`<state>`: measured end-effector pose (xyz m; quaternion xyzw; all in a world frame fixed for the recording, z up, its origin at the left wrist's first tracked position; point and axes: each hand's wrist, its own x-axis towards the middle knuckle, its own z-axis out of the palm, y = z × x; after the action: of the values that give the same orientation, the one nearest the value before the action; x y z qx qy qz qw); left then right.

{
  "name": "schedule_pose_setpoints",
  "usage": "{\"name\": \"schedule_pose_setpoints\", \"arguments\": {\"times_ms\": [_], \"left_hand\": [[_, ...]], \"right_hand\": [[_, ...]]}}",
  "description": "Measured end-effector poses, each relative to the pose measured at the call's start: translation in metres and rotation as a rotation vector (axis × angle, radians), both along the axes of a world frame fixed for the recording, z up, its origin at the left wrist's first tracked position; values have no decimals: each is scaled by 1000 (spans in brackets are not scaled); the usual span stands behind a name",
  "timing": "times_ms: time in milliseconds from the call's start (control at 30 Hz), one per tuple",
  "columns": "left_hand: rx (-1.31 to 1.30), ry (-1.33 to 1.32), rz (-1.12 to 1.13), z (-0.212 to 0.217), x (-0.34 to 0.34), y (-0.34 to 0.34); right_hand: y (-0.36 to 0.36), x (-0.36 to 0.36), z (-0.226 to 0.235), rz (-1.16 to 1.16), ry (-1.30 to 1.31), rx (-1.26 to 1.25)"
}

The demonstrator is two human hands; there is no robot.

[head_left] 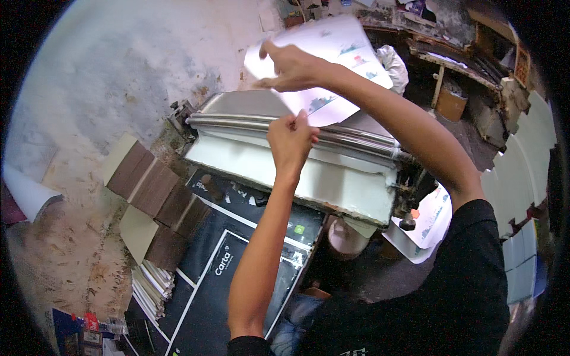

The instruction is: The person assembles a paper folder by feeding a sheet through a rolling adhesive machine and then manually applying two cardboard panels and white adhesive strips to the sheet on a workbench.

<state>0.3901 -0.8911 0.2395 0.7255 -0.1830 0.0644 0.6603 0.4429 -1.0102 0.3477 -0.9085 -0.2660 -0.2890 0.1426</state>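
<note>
A large white sheet (329, 50) with small coloured prints hangs tilted above a machine with shiny metal rollers (350, 137). My left hand (289, 142) is closed at the sheet's lower edge, just over the rollers, its thumb pointing up. My right hand (292, 68) reaches across the sheet with thumb and fingers spread apart, slightly blurred. Whether its fingertips touch the paper cannot be told. In front of the rollers lies a white-coated trough (255, 165), smooth and glossy inside.
Stacks of brown and grey boards (145, 187) stand on the dark printed table surface (208, 291) at left, near a pile of white strips (153, 288). More printed sheets (424, 231) lie right of the machine. A pale round container (347, 238) sits below the trough.
</note>
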Motion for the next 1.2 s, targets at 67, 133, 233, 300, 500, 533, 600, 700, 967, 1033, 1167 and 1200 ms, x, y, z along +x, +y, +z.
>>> {"name": "schedule_pose_setpoints", "arguments": {"times_ms": [67,133,233,300,500,533,600,700,967,1033,1167,1200], "left_hand": [[-117,95,5,-19,17,25],[-161,169,54,-37,33,41],[-193,259,-10,-43,58,51],[-134,367,6,-39,60,58],[77,171,17,-53,49,81],[77,115,9,-56,44,88],[260,-191,84,-55,30,99],[473,-532,127,-56,23,115],[457,-752,254,-79,41,126],[415,-787,274,-85,48,114],[406,-785,252,-89,50,101],[408,-801,256,-90,51,98]], "right_hand": [[5,26,-5,-6,311,-60],[-5,61,-25,7,461,-216],[-42,92,-81,3,576,-297],[-42,95,-95,-57,795,-416],[-56,117,-138,-335,714,-220],[-59,119,-138,-360,669,-228],[-71,132,-141,-388,658,-211],[-86,139,-140,-405,648,-203],[-57,127,-150,-392,660,-276],[-59,121,-149,-400,671,-286],[-55,118,-145,-415,698,-287],[-54,117,-144,-413,700,-288]]}}
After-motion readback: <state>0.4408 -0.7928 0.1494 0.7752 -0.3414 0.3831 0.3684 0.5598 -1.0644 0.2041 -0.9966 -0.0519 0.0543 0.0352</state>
